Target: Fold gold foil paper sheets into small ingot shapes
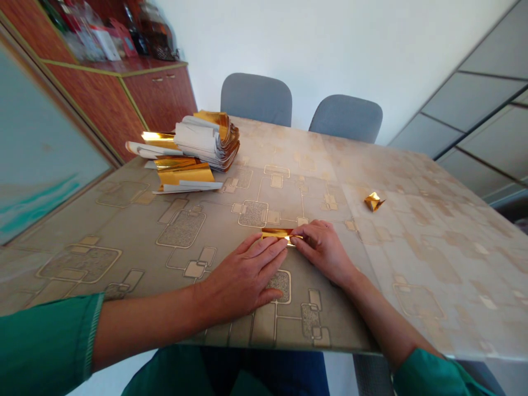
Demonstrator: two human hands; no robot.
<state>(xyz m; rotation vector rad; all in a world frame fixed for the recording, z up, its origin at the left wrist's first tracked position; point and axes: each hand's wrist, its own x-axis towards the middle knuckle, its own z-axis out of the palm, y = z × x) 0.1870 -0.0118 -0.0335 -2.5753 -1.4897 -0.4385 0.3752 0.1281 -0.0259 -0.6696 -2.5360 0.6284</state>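
A small folded strip of gold foil paper [277,232] lies on the patterned tablecloth in front of me. My left hand [256,273] rests flat over its near left part, fingers stretched out and thumb apart. At the strip's right end, my right hand [323,247] pinches the paper between thumb and fingers. Both hands cover parts of the strip, so its full shape is hidden. Off to the right sits a small folded gold paper piece [373,202], apart from both hands.
At the back left of the table [330,176] lies a thick stack of gold and white paper sheets [198,143], with loose sheets beside it. Two grey chairs [256,98] stand at the far edge. A wooden cabinet [160,91] holding bottles and bags is at the left.
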